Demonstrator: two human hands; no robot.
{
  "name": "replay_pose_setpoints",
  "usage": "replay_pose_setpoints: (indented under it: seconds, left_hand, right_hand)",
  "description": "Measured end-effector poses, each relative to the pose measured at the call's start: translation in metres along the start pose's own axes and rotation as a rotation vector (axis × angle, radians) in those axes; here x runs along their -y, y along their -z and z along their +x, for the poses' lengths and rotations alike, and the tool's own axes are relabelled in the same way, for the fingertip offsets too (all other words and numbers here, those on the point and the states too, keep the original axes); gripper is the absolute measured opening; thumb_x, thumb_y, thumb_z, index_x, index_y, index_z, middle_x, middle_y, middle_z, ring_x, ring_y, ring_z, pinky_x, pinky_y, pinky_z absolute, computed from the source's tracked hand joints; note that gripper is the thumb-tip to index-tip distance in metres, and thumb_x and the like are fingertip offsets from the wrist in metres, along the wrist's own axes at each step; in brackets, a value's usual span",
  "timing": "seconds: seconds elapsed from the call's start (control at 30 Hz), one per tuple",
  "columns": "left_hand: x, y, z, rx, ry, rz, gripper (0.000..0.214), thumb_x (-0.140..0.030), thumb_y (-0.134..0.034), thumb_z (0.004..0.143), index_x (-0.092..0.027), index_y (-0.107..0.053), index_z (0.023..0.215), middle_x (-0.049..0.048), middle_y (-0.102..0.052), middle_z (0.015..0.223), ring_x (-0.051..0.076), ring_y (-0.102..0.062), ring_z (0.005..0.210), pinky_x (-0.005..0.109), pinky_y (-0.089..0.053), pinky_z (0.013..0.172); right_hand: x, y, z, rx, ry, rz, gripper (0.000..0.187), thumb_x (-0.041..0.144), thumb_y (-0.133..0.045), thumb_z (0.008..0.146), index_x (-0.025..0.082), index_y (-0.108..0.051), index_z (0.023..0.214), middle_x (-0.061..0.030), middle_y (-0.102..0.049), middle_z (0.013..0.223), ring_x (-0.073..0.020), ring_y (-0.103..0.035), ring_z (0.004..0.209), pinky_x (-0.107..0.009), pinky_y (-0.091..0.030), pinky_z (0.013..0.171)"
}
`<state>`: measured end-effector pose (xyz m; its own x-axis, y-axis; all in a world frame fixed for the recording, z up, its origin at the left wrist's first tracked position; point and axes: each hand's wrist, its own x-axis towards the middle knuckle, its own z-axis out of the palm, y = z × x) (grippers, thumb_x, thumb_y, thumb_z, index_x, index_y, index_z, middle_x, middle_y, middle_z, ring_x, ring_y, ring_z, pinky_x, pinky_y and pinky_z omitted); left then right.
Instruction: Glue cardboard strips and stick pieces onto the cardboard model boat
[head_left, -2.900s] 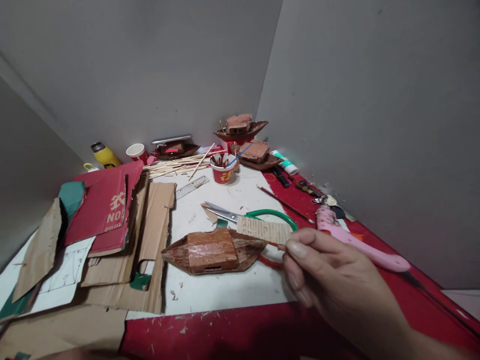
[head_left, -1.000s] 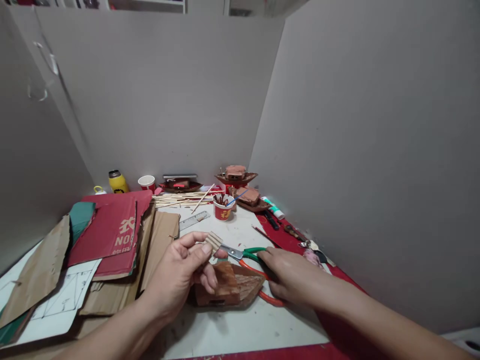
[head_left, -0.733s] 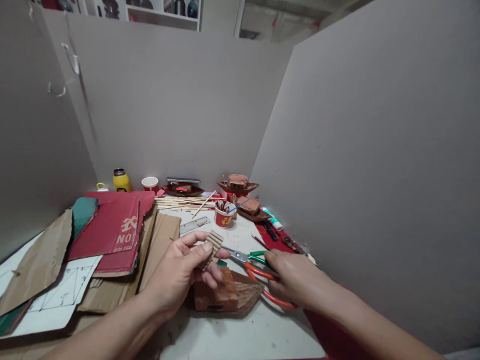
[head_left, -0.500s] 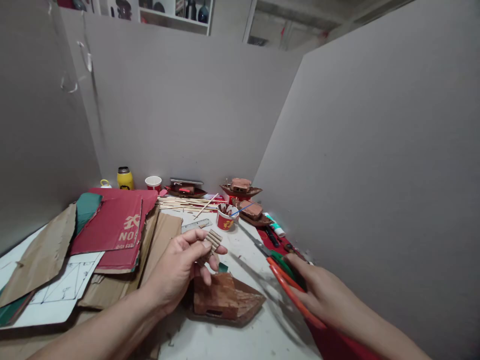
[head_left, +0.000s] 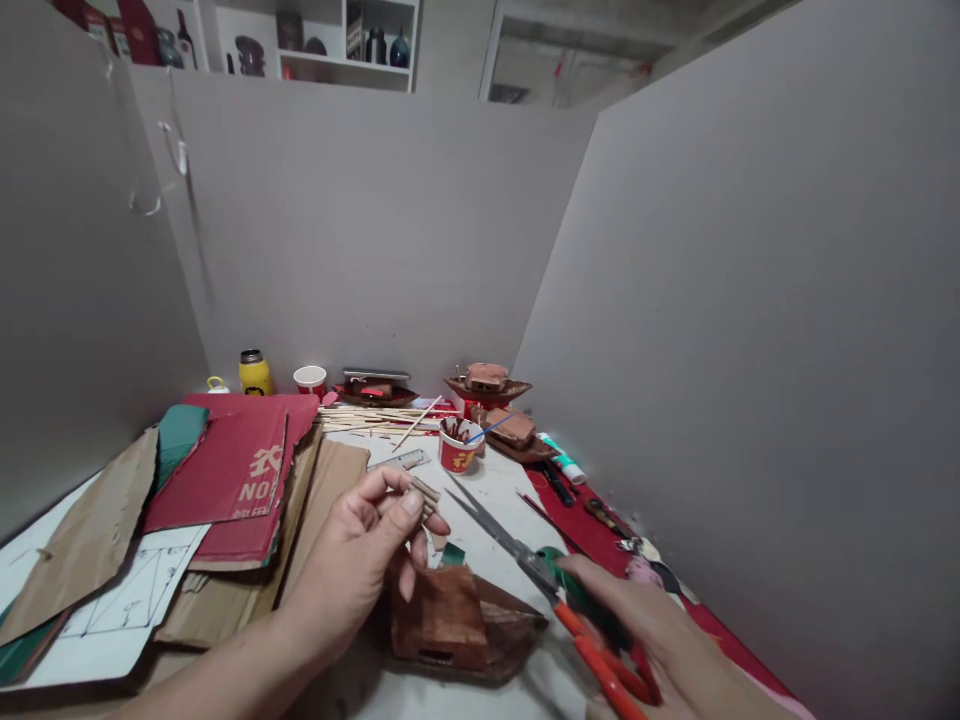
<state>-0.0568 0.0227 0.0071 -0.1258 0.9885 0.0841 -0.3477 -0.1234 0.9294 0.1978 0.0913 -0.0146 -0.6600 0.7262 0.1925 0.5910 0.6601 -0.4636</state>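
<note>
Left hand (head_left: 352,550) pinches ribbed tan cardboard strip (head_left: 424,492) above brown cardboard boat (head_left: 442,622). Right hand (head_left: 664,655) grips open orange-handled scissors (head_left: 517,550), so they could nick that thumb.

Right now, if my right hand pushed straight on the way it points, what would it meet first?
Likely the cardboard strip pinched in your left hand; the open scissors in your right hand aim at it, though depth is unclear.

Single head camera, close above table (head_left: 501,483), facing forward-down toward partition corner (head_left: 555,300).
</note>
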Motion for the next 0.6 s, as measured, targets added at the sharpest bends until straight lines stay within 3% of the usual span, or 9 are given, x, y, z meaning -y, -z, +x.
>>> replay_pose_setpoints:
  seconds: [0.13,0.43,0.6]
  left_hand:
    - [0.006,0.001,0.000,0.020,0.046,0.060,0.028,-0.043,-0.065,0.085,-0.018,-0.053,0.087,-0.0014,-0.066,0.069,0.001,-0.045,0.038,0.012,-0.036,0.039]
    - [0.014,0.000,-0.005,0.021,0.079,0.131,0.034,-0.051,-0.067,0.081,-0.020,-0.054,0.089,-0.0056,-0.058,0.055,0.004,-0.045,0.037,0.013,-0.034,0.038]
    - [0.016,0.001,-0.006,0.018,0.084,0.120,0.034,-0.051,-0.068,0.080,-0.021,-0.052,0.087,-0.0059,-0.059,0.055,0.005,-0.047,0.038,0.014,-0.034,0.039]
  right_hand:
    - [0.015,0.001,0.004,0.030,0.040,0.026,0.018,0.030,-0.071,0.067,0.028,-0.064,0.083,0.0020,-0.062,0.060,-0.0181,-0.054,0.054,-0.025,-0.041,0.049]
    - [0.019,0.001,0.004,0.063,0.065,-0.022,0.021,0.031,-0.071,0.066,0.024,-0.052,0.075,0.0053,-0.058,0.063,-0.0137,-0.051,0.054,-0.024,-0.036,0.050]
    - [0.024,0.002,0.007,0.181,0.006,-0.066,0.025,0.031,-0.071,0.064,0.023,-0.048,0.071,0.0045,-0.056,0.065,-0.0150,-0.051,0.057,-0.026,-0.037,0.054]
